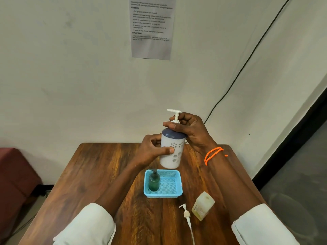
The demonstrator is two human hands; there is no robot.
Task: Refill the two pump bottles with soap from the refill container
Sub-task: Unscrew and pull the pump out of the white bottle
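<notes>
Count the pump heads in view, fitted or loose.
3: one on the white bottle held above the table, one on the green bottle in the blue basket, one loose pump beside the refill container. None seem hidden.

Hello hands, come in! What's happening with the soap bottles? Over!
Left hand gripping white pump bottle mid-air; right hand on its pump collar. Green bottle in blue basket. Refill container and loose pump on table. Nothing blocking.

Staged test room: instruction sheet (152, 27) taped above bare wooden table (99, 167).
</notes>
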